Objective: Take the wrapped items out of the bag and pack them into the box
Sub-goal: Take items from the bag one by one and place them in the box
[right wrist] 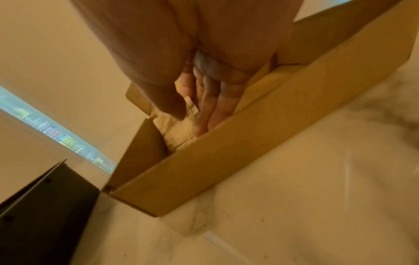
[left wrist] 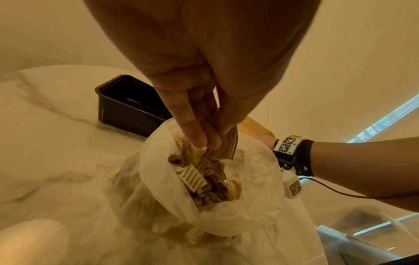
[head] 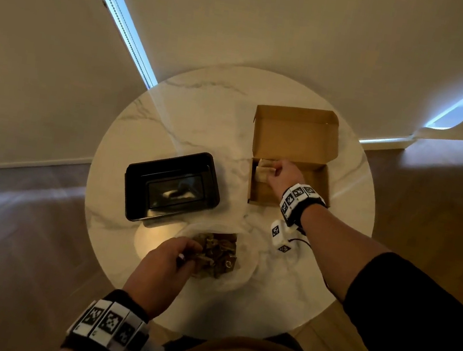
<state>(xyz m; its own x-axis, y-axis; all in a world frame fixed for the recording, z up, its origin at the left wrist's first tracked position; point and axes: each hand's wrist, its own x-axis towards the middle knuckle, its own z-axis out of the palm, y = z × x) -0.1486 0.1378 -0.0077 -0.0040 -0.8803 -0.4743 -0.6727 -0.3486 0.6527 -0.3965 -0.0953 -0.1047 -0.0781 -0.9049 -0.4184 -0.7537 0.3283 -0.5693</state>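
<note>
A clear plastic bag [head: 240, 267] lies open near the table's front, with several brown wrapped items [head: 220, 253] inside. My left hand [head: 191, 255] reaches into its mouth. In the left wrist view that hand [left wrist: 209, 143] pinches one brown wrapped item [left wrist: 230, 146] by its serrated edge, above the bag [left wrist: 249, 206]. The open cardboard box [head: 320, 182] stands at the right. My right hand [head: 273, 171] is inside its left end. In the right wrist view that hand [right wrist: 190, 118] pinches a pale wrapped item [right wrist: 191, 106] between thumb and fingers, over more pale wrapped items [right wrist: 176, 136] on the floor of the box [right wrist: 226, 161].
A black plastic tray [head: 134, 191] sits left of the box on the round marble table [head: 204, 105], close behind the bag. A white tagged block [head: 277, 233] on a cable hangs under my right wrist. Wooden floor surrounds the table.
</note>
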